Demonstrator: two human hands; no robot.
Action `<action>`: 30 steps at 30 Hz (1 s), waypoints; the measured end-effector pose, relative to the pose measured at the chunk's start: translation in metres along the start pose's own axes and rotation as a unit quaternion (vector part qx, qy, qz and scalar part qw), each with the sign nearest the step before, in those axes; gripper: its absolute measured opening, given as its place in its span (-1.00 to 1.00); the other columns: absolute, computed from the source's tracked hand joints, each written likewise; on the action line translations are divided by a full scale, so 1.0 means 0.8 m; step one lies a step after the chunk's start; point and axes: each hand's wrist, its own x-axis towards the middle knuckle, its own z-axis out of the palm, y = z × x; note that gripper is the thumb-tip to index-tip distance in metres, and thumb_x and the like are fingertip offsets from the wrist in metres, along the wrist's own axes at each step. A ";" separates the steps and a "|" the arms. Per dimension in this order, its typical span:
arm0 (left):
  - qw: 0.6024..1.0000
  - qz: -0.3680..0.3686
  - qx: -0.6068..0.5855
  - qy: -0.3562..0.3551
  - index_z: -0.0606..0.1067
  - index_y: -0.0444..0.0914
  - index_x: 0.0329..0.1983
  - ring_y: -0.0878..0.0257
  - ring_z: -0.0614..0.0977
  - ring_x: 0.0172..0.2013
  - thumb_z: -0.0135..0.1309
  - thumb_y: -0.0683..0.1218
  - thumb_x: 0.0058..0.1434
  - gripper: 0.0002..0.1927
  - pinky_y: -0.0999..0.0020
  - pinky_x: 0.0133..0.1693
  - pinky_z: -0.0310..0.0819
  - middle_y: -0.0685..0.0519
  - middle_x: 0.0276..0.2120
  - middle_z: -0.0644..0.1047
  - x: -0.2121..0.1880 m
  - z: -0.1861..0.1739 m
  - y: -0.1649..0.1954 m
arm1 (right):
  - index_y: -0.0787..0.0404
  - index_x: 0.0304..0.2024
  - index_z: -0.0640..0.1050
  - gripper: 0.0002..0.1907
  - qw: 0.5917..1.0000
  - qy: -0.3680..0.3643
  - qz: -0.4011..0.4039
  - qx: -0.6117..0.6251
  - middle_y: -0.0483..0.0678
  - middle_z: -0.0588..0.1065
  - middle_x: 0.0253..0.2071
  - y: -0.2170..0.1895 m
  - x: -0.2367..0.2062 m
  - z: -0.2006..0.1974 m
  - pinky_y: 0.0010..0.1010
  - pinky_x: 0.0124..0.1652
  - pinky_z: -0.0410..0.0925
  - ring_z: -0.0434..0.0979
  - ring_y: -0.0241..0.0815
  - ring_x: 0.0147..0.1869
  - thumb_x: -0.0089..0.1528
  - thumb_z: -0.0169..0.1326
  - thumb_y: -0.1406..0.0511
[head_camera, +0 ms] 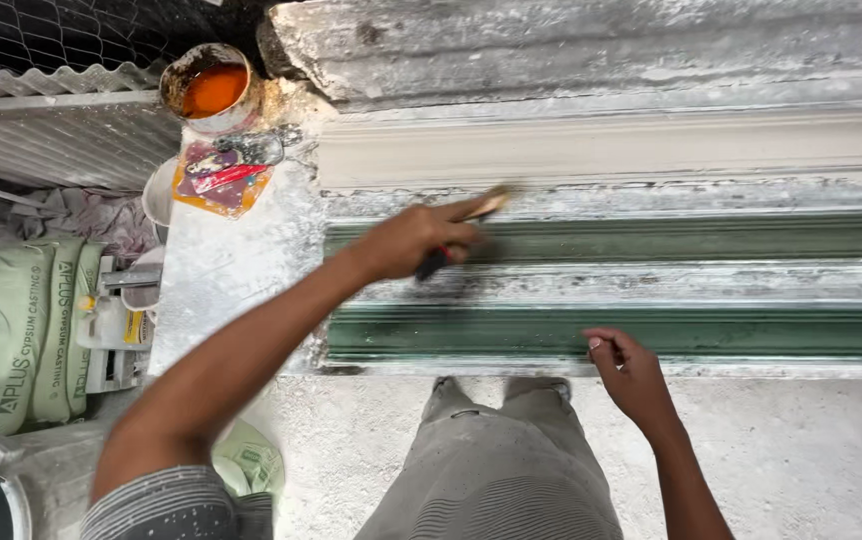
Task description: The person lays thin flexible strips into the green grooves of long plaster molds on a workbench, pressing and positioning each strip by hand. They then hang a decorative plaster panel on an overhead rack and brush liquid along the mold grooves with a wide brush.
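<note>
Your left hand (pixel 413 240) has its fingers wrapped around the handle of a brush (pixel 471 222), which blurs with motion over the upper green channel (pixel 671 238) of the long mould lying across the tabletop (pixel 231 270). Your right hand (pixel 631 372) rests at the near edge of the lower green channel (pixel 751 332); its fingers are curled loosely, the tips touching the edge, and they hold nothing that you can make out.

As for progress, both green channels look dark and evenly coloured along the length that shows, so by the look of it a good part of the coating is on. The pale strips between and above them carry streaks and white crust. Whether the brush has reached the far right end you cannot tell, since the mould runs out of view.

The brush itself has a dark handle with a red patch near your grip and a pale, smeared tip; its bristles are too blurred to judge. A tin of orange liquid (pixel 209 88) stands at the far left corner of the tabletop, well apart from the brush, with a flat orange packet (pixel 221 180) just below it. Green sacks (pixel 11 330) lie stacked on the floor to the left.
</note>
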 end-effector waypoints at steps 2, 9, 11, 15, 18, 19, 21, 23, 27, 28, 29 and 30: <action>0.974 -0.149 -0.016 -0.169 0.60 -0.08 -0.04 0.17 0.73 -0.03 0.22 -0.17 0.30 -0.81 0.32 0.00 0.64 0.14 0.50 0.39 -0.029 -0.027 -0.016 | 0.21 0.07 0.60 -0.64 1.000 -0.016 0.016 -0.019 -0.07 0.62 -0.32 -0.004 -0.005 0.020 -0.43 -0.21 0.42 0.58 -0.34 -0.22 0.35 0.00 0.15; 0.991 -0.022 -0.052 0.118 0.56 -0.19 0.00 -0.04 0.60 -0.03 0.18 -0.27 0.29 -0.76 0.18 -0.01 0.57 -0.15 0.40 0.31 -0.135 -0.035 -0.050 | 0.23 0.10 0.57 -0.62 0.999 -0.048 0.005 -0.024 -0.06 0.62 -0.31 -0.026 0.010 0.074 -0.41 -0.20 0.43 0.58 -0.29 -0.23 0.37 -0.01 0.14; 0.974 -0.195 -0.117 0.011 0.62 -0.17 0.02 0.19 0.70 -0.07 0.16 -0.22 0.31 -0.77 0.30 -0.05 0.62 0.00 0.29 0.50 -0.171 -0.036 -0.071 | 0.23 0.09 0.57 -0.63 0.998 -0.057 0.014 -0.031 -0.06 0.62 -0.30 -0.031 0.007 0.081 -0.42 -0.19 0.43 0.59 -0.28 -0.21 0.36 -0.01 0.15; 0.920 -0.256 -0.204 0.213 0.48 -0.27 0.25 0.21 0.61 0.12 0.11 -0.11 0.42 -0.64 0.26 0.15 0.54 -0.03 0.16 0.57 -0.237 -0.024 -0.081 | 0.24 0.09 0.57 -0.64 0.997 -0.074 0.005 -0.024 -0.02 0.61 -0.27 -0.036 0.006 0.102 -0.43 -0.13 0.42 0.59 -0.26 -0.16 0.39 -0.02 0.17; 0.737 -0.267 -0.520 0.340 0.30 -0.03 0.28 0.32 0.65 -0.08 0.13 -0.02 0.31 -0.51 0.32 -0.03 0.64 0.04 -0.05 0.57 -0.245 0.001 -0.075 | 0.23 0.09 0.56 -0.66 0.995 -0.095 0.037 -0.008 -0.03 0.61 -0.23 -0.036 -0.011 0.120 -0.43 -0.09 0.44 0.62 -0.28 -0.10 0.37 -0.02 0.19; 0.706 -0.283 -0.552 0.341 0.34 -0.08 0.26 0.33 0.63 -0.04 0.16 -0.03 0.30 -0.52 0.30 0.00 0.62 0.08 -0.03 0.54 -0.235 0.014 -0.076 | 0.22 0.09 0.55 -0.66 0.995 -0.096 0.033 -0.001 -0.04 0.61 -0.20 -0.038 -0.010 0.125 -0.42 -0.07 0.45 0.63 -0.30 -0.08 0.36 -0.02 0.19; 0.638 -0.324 -0.610 0.341 0.41 -0.19 0.22 0.33 0.58 0.03 0.21 -0.06 0.27 -0.53 0.25 0.07 0.58 0.17 0.00 0.50 -0.213 0.051 -0.070 | 0.20 0.10 0.55 -0.66 0.995 -0.095 0.037 -0.011 -0.05 0.62 -0.21 -0.040 -0.016 0.130 -0.42 -0.06 0.45 0.64 -0.30 -0.05 0.37 -0.03 0.20; 0.696 -0.378 -0.576 0.201 0.52 -0.25 0.21 0.31 0.57 -0.12 0.21 0.05 0.35 -0.56 0.32 -0.09 0.53 0.07 -0.10 0.56 -0.196 0.091 -0.061 | 0.20 0.11 0.55 -0.66 0.995 -0.085 0.047 -0.014 -0.05 0.62 -0.22 -0.041 -0.023 0.131 -0.41 -0.05 0.44 0.63 -0.29 -0.05 0.38 -0.04 0.20; 0.878 -0.324 -0.347 -0.056 0.62 -0.01 0.09 0.29 0.72 -0.24 0.24 0.12 0.24 -0.63 0.29 -0.19 0.61 0.08 -0.21 0.70 -0.192 0.166 -0.035 | 0.22 0.10 0.56 -0.68 0.995 -0.059 0.085 -0.003 -0.04 0.61 -0.24 -0.030 -0.047 0.126 -0.40 -0.05 0.44 0.61 -0.27 -0.07 0.39 -0.03 0.21; 0.899 -0.305 -0.296 -0.105 0.63 0.04 0.07 0.26 0.75 -0.29 0.25 0.12 0.20 -0.64 0.27 -0.23 0.60 0.08 -0.25 0.71 -0.195 0.181 -0.032 | 0.22 0.09 0.56 -0.68 0.994 -0.054 0.097 0.001 -0.05 0.61 -0.24 -0.025 -0.054 0.124 -0.41 -0.05 0.44 0.61 -0.28 -0.07 0.39 -0.03 0.21; 0.919 -0.284 -0.235 -0.142 0.62 0.06 0.08 0.20 0.73 -0.29 0.26 0.12 0.22 -0.65 0.22 -0.23 0.59 0.08 -0.25 0.71 -0.201 0.192 -0.032 | 0.22 0.09 0.56 -0.68 0.994 -0.052 0.100 -0.001 -0.04 0.60 -0.24 -0.019 -0.059 0.123 -0.41 -0.05 0.44 0.61 -0.27 -0.07 0.39 -0.03 0.21; 0.933 -0.262 -0.171 -0.177 0.61 0.08 0.09 0.14 0.72 -0.29 0.26 0.11 0.23 -0.65 0.17 -0.22 0.58 0.08 -0.25 0.70 -0.210 0.199 -0.033 | 0.22 0.09 0.57 -0.68 0.994 -0.051 0.101 -0.003 -0.04 0.60 -0.25 -0.013 -0.063 0.121 -0.41 -0.06 0.44 0.61 -0.27 -0.08 0.39 -0.03 0.22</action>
